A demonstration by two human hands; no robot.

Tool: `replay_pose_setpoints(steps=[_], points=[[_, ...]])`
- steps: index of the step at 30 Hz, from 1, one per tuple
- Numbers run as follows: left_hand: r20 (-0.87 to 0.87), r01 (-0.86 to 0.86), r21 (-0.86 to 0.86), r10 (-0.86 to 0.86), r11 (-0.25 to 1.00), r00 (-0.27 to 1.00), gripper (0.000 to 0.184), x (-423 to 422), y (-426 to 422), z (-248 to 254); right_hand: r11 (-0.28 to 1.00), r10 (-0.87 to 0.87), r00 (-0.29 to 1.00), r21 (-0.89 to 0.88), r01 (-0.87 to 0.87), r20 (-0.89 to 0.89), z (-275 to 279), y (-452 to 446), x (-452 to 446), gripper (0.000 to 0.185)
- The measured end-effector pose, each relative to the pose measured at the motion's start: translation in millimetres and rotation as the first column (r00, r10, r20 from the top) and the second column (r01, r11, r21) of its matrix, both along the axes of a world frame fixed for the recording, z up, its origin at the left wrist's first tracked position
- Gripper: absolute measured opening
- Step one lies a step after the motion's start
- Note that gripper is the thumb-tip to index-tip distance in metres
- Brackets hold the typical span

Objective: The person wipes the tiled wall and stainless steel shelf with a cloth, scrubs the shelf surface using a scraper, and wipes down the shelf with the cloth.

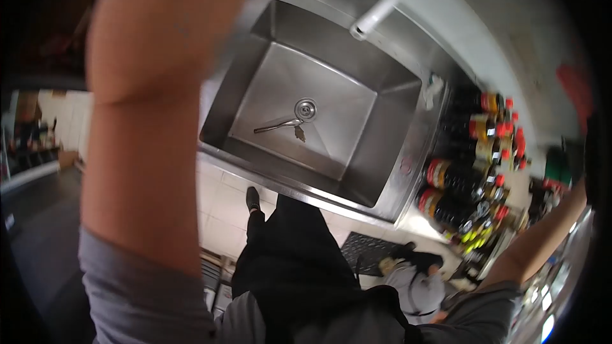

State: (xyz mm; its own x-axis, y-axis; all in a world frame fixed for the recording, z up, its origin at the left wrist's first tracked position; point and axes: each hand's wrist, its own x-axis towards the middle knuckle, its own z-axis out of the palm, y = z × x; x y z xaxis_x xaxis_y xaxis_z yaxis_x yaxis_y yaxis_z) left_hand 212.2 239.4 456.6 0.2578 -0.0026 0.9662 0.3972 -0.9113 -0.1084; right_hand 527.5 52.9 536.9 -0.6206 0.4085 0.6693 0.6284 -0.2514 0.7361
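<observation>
My left forearm (pixel 143 178) rises large and blurred along the left side, and its hand is beyond the top edge. To the right, my right forearm (pixel 542 242) reaches out to the dark rim of the view, where the hand does not show. Between the arms lies a stainless steel sink (pixel 401 146). A slim metal utensil (pixel 275 127) rests on its bottom beside the round drain (pixel 305 109). Next to the utensil is a small brown scrap (pixel 299 134). What either hand holds or touches cannot be seen.
A pale faucet (pixel 375 18) stands at the sink's back edge. Several dark sauce bottles (pixel 456 178) with red caps crowd the right side. A white crumpled cloth (pixel 433 91) lies on the sink ledge. Another person (pixel 414 290) is low at the bottom right, near a black mat (pixel 366 251).
</observation>
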Motion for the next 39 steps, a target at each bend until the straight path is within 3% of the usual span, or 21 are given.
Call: replay_pose_setpoints(steps=[4, 8, 12, 20, 24, 26, 31, 33, 35, 38, 39], points=[[0.021, -0.011, -0.025, 0.012, 1.000, 1.000, 0.045, 1, 14, 9, 0.989, -0.143, 0.983, 0.012, 0.145, -0.112, 16, -18, 24, 0.043], [0.040, -0.030, -0.049, 0.032, 0.998, 0.999, 0.044, 7, 29, 18, 0.978, -0.177, 0.963, 0.070, 0.195, -0.201, -3, -24, 35, 0.046], [0.041, -0.048, -0.071, 0.051, 0.996, 0.998, 0.042, 6, 33, 25, 0.967, -0.198, 0.965, 0.129, 0.221, -0.169, -11, -19, 33, 0.052], [0.000, -0.045, -0.071, 0.045, 0.996, 0.999, 0.040, 14, 35, 33, 0.983, -0.090, 0.939, 0.119, 0.136, -0.331, -21, -15, 26, 0.051], [0.127, -0.066, -0.019, 0.068, 0.998, 0.990, 0.039, 24, 40, 36, 0.985, -0.137, 0.929, 0.055, 0.165, -0.345, -18, -19, 24, 0.058], [0.085, -0.126, -0.023, 0.128, 0.992, 0.988, 0.040, 22, 39, 35, 0.987, -0.130, 0.906, 0.034, 0.157, -0.402, -18, -18, 20, 0.058], [0.124, -0.023, -0.050, 0.029, 0.998, 0.992, 0.045, 27, 43, 38, 0.992, -0.094, 0.894, 0.039, 0.124, -0.439, -13, -16, 0, 0.059], [0.098, 0.030, -0.102, -0.020, 0.994, 0.995, 0.047, 23, 36, 36, 0.972, -0.190, 0.916, 0.065, 0.227, -0.354, -9, -13, -12, 0.049], [0.053, 0.100, -0.127, -0.094, 0.987, 0.994, 0.051, 19, 37, 44, 0.997, 0.056, 0.837, -0.021, -0.081, -0.545, -1, 0, -40, 0.039], [-0.001, 0.101, -0.233, -0.104, 0.967, 0.995, 0.051, 12, 29, 46, 0.953, 0.132, 0.698, -0.103, -0.284, -0.704, 23, 22, -70, 0.035], [-0.019, 0.113, -0.294, -0.124, 0.949, 0.992, 0.052, 10, 25, 45, 0.965, 0.131, 0.718, -0.078, -0.251, -0.683, 23, 15, -57, 0.037]])
